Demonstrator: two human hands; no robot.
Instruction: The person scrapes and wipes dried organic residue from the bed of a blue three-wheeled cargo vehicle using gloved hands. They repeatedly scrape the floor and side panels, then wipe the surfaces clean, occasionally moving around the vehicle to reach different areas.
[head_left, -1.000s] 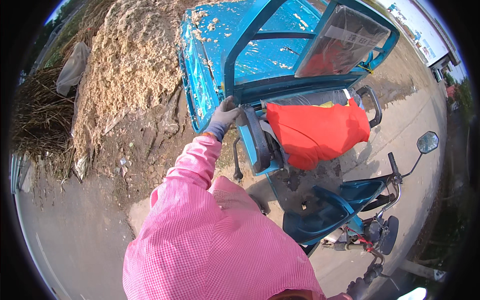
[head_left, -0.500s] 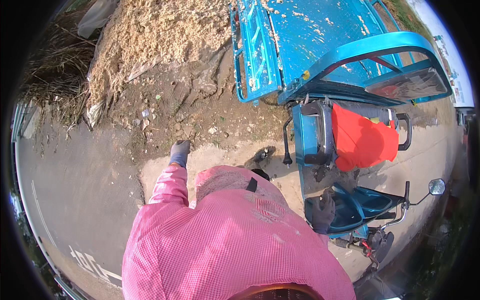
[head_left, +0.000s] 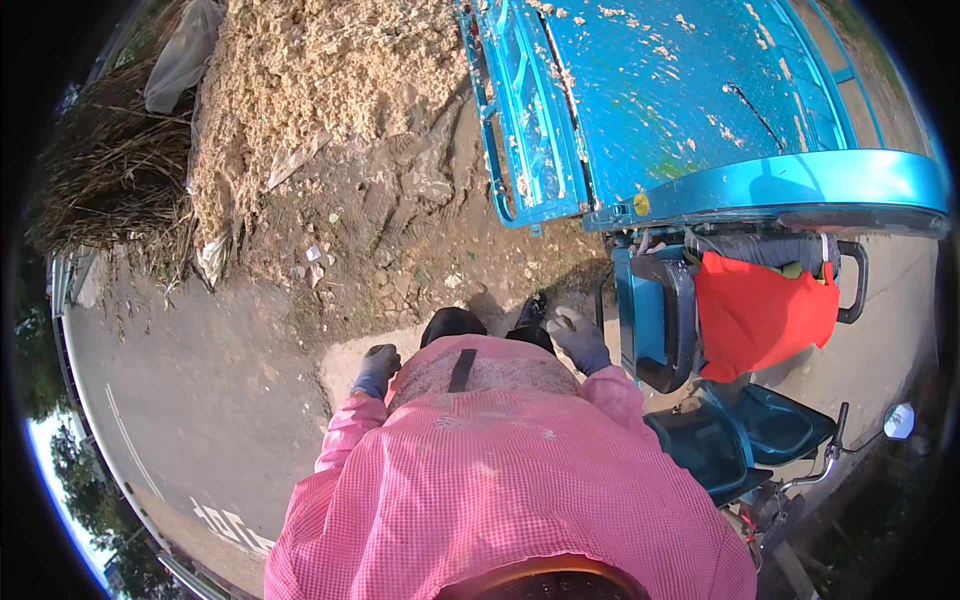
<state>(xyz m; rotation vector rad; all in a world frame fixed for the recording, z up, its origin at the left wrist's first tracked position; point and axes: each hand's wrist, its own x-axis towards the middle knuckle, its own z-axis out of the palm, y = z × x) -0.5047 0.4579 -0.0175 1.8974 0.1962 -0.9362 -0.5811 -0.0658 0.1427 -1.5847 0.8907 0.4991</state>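
Note:
My left hand [head_left: 378, 370], in a grey-blue glove, hangs beside the pink checked smock [head_left: 480, 450] with its fingers curled in and nothing visible in them. On the other side my right hand [head_left: 580, 340], gloved the same way, hangs close to the blue three-wheeled cargo cart [head_left: 627, 310]. Its fingers are loosely apart, with nothing seen in them. Across the cart's seat lies a red cloth [head_left: 765, 315]. Pale crumbly bits are scattered over the blue cargo bed [head_left: 690, 90]. A dark shoe [head_left: 533, 308] shows ahead of the smock's hem.
A large heap of pale, crumbly material [head_left: 330, 70] lies ahead. Left of it are dry stalks [head_left: 110, 150] and a translucent plastic sheet [head_left: 185, 55]. Muddy ground [head_left: 400, 240] meets the grey road [head_left: 200, 370]. Handlebars [head_left: 815, 470] and a round mirror [head_left: 899, 421] stand at the right.
My right hand has moved from beside the cart's blue front footwell forward and left to my side. I have moved ahead, and the cart sits farther right in view. The left hand is nearer my body.

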